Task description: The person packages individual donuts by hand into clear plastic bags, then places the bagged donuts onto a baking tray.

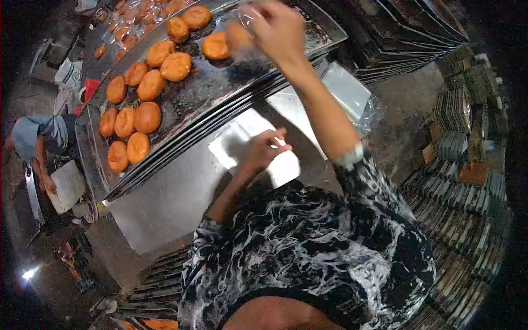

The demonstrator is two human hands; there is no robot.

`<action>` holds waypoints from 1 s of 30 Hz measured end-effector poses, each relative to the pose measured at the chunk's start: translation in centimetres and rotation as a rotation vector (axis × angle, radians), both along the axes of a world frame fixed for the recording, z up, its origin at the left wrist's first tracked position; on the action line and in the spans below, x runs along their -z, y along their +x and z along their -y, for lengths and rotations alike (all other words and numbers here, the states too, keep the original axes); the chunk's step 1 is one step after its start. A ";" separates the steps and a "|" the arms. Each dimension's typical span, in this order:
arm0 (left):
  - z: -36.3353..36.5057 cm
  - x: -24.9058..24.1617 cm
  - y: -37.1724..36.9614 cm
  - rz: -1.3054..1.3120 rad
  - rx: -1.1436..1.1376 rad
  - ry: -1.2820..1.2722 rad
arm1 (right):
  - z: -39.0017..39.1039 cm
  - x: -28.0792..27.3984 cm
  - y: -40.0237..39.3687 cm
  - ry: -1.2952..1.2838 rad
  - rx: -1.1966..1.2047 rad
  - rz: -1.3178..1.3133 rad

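Head view: our right hand (278,27), at twelve o'clock, clasped a bun (237,37) over the tray (231,93); our left hand (263,149) pinched a clear bag (253,144). Bagging seemingly came next.

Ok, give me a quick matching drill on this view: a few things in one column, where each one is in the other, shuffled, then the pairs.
Things:
1. right hand
2. left hand
3. buns
4. co-worker

Places:
A. resting on the white sheet on the steel table
B. at the far left edge, beyond the tray
C. raised over the tray's upper end
D. lying in rows on the dark tray

Pairs: 1-C, 2-A, 3-D, 4-B
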State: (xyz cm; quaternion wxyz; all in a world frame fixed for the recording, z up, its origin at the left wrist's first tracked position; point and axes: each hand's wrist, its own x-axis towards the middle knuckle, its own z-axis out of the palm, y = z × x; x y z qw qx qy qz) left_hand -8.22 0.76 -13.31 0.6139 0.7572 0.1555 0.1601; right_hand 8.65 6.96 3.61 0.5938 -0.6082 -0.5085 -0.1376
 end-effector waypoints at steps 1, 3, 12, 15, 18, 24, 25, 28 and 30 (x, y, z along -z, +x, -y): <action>0.9 6.0 0.6 0.206 0.026 0.079 | -2.6 -2.4 -0.4 -0.182 -0.077 -0.108; 1.8 15.6 1.7 0.190 -0.116 0.952 | -6.4 -0.8 -1.2 0.120 -0.162 0.344; -1.3 2.6 -1.7 -0.342 -0.036 -0.457 | 19.3 16.2 -6.8 -0.897 -0.502 -0.581; -0.2 -0.4 -1.6 -0.248 -0.020 -0.157 | 19.4 17.5 -6.4 -0.756 -0.477 -0.538; 0.1 -2.2 -1.8 -0.344 -0.048 -0.141 | 20.3 16.6 -8.6 -0.722 -0.236 -0.798; 1.7 -4.8 -1.7 0.100 -0.467 -0.119 | 15.6 13.1 -8.6 -0.681 -0.475 -1.436; 2.3 -5.1 -1.7 0.119 -0.479 -0.108 | 13.9 12.5 -7.5 -0.438 -0.610 -1.884; 1.6 -5.8 -2.1 0.354 -0.443 0.321 | 9.2 10.8 -5.9 0.090 -1.414 -1.590; -0.2 -5.9 -1.9 0.625 -0.712 -0.117 | 8.6 6.4 -9.9 0.283 -1.210 -1.753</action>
